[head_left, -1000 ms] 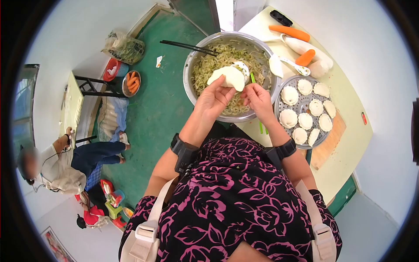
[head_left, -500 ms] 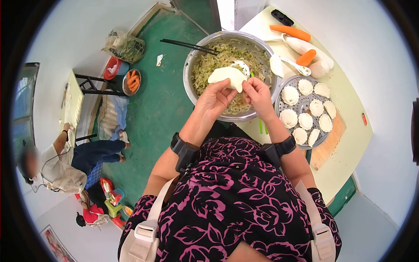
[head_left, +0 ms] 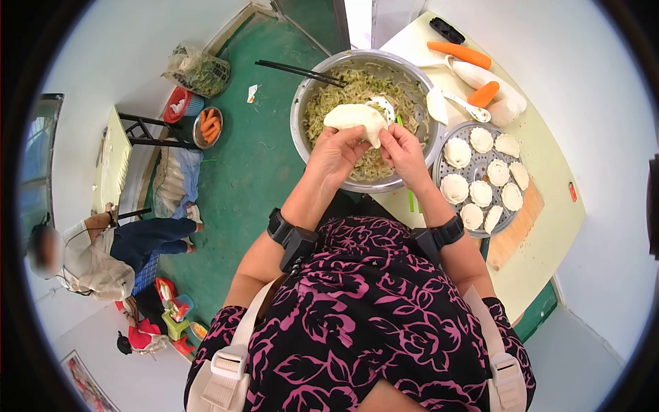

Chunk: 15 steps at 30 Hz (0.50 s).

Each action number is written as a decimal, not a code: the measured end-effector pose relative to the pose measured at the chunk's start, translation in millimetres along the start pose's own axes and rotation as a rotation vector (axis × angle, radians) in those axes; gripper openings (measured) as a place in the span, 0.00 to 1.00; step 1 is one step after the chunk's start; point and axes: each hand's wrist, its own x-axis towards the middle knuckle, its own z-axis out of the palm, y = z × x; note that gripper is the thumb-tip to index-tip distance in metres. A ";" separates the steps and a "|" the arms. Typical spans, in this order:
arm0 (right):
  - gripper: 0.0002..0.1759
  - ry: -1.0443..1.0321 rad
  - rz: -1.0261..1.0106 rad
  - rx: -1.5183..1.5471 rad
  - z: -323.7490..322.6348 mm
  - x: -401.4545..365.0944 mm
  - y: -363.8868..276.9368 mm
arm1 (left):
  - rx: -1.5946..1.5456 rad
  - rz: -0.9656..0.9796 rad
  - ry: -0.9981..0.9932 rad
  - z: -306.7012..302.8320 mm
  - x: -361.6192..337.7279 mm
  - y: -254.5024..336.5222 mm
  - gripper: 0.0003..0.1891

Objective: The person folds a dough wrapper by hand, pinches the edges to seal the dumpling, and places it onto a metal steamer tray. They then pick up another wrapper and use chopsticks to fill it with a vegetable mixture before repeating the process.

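Note:
A folded, half-moon dumpling (head_left: 355, 119) is held over a wide metal bowl (head_left: 299, 141) of shredded vegetable filling (head_left: 326, 96). My left hand (head_left: 338, 152) supports it from below, thumb along its near side. My right hand (head_left: 403, 152) pinches its right end between thumb and fingers. Behind the dumpling, a white spoon-like piece (head_left: 382, 104) lies in the filling, partly hidden. Black chopsticks (head_left: 298, 71) rest across the bowl's left rim. To the right, a perforated metal steamer tray (head_left: 469, 168) carries several pleated dumplings (head_left: 457, 152).
Carrots (head_left: 460, 54), a white radish (head_left: 484, 81), a white spoon (head_left: 469, 108) and a black object (head_left: 446, 30) lie on the table (head_left: 542, 240). A wooden board (head_left: 525, 223) sits under the tray. On the left, a person (head_left: 103, 254) works at another table; a second person (head_left: 143, 338) is lower down.
My hands stay on the dumpling, the right fingers still pinching its right end, with only a slight shift. The person at left has tilted a little. The whole view has moved slightly.

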 end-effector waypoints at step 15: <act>0.14 0.247 -0.340 -0.606 11.5 -7.6 -12.0 | 0.121 0.039 0.048 0.2 1.3 2.2 0.15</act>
